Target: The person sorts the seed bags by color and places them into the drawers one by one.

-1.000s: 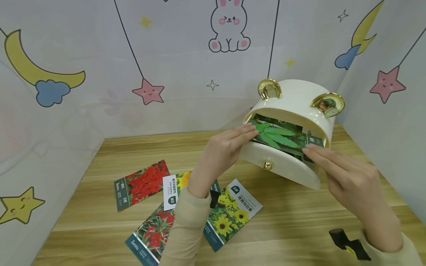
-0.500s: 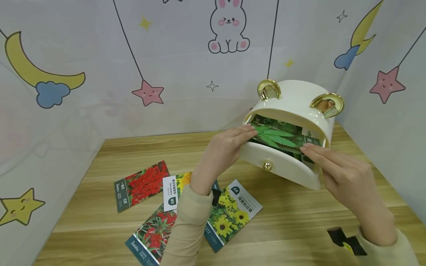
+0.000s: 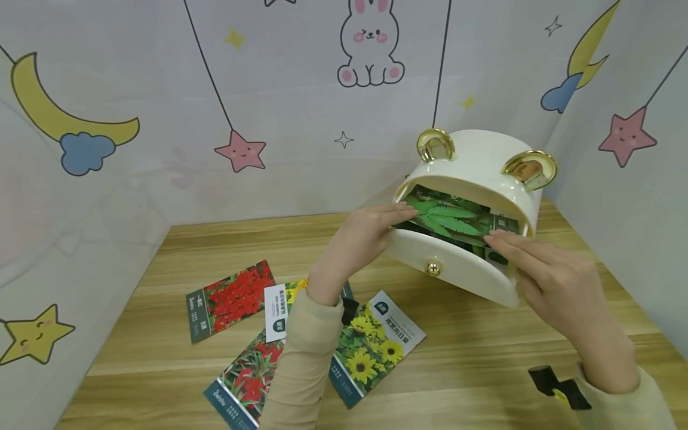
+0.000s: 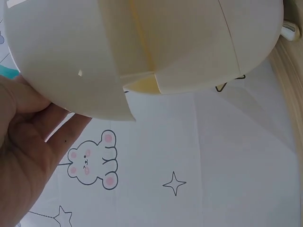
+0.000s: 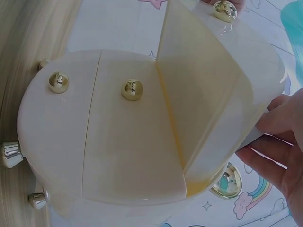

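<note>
At the pulled-out top drawer (image 3: 473, 278) of a white bear-eared cabinet (image 3: 478, 149), the left hand (image 3: 356, 239) and the right hand (image 3: 559, 283) grip opposite ends of one leaf-printed packet (image 3: 446, 218), likely to keep it flat across the cabinet's opening. Other packets (image 3: 495, 257) show beneath and behind it, too overlapped to count. The cabinet bears two gold ears (image 3: 529, 169) and three visible gold knobs (image 5: 132, 90), one per drawer. Left of the cabinet, two red-flowered packets (image 3: 236, 301) and two yellow-flowered packets (image 3: 371, 352) lie on the desk (image 3: 457, 358), four in all, perhaps spread for easy reach; the left sleeve (image 3: 301, 364) partly covers them. Behind the cabinet hangs one printed backdrop (image 3: 301, 89).
</note>
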The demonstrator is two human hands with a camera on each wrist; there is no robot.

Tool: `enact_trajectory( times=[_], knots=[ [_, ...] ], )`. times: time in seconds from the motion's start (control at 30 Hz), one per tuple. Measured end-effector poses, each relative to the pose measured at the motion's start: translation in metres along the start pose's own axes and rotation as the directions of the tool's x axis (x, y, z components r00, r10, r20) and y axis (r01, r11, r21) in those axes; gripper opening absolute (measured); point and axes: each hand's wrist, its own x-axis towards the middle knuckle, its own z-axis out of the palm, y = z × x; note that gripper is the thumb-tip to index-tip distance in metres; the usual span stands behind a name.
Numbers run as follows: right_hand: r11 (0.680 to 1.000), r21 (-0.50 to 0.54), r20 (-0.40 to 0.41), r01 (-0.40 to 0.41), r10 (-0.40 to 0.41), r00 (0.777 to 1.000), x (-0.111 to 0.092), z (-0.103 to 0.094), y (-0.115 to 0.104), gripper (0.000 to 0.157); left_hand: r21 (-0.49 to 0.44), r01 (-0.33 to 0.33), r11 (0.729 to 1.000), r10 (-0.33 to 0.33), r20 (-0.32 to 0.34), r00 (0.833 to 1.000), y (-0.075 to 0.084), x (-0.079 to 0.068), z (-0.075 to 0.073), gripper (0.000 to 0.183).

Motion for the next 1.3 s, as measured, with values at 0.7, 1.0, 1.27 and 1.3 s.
enact_trajectory(
  times=[0.7, 1.0, 1.27, 1.3],
  knots=[
    [0.988, 0.114, 0.113, -0.101, 0.088, 0.99, -0.009, 0.005, 0.006, 0.035, -0.142, 0.02, 0.99, -0.042, -0.153, 0.987, -0.005, -0.014, 0.003, 0.037],
    [0.976, 0.193, 0.061, -0.098, 0.087, 0.994, -0.009, 0.003, 0.006, 0.038, -0.222, -0.176, 0.959, 0.07, -0.418, 0.906, -0.003, -0.028, 0.009, 0.031],
    [0.952, 0.278, -0.028, -0.125, 0.138, 0.99, -0.007, 0.001, 0.004, 0.037, -0.171, -0.17, 0.971, 0.055, -0.529, 0.847, 0.011, -0.042, 0.021, 0.027],
    [0.949, 0.289, -0.04, -0.128, 0.145, 0.989, -0.006, 0.001, 0.004, 0.037, -0.169, -0.171, 0.971, 0.053, -0.543, 0.838, 0.013, -0.044, 0.022, 0.027]
  ],
)
